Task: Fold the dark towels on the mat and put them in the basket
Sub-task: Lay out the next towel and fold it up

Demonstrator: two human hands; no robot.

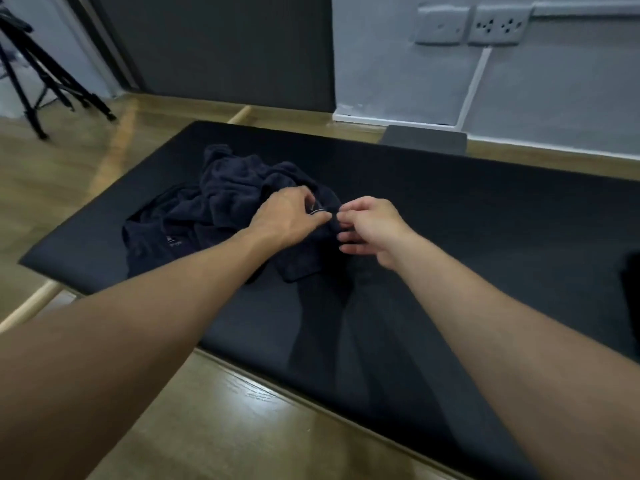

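Note:
A crumpled heap of dark navy towels (214, 209) lies on the left half of the black mat (467, 237). My left hand (291, 216) rests on the heap's right side and pinches a towel edge that has a thin pale stripe. My right hand (372, 230) is just to the right of it, fingers curled in, pinching the same edge. A corner of that towel hangs flat on the mat below my hands. A dark shape (630, 289) at the right frame edge may be the basket; I cannot tell.
The mat lies on a wooden floor (242, 427). A black tripod (45, 84) stands at the back left. A grey wall with sockets (498, 26) runs behind, and a grey flat object (424, 138) lies at the mat's far edge.

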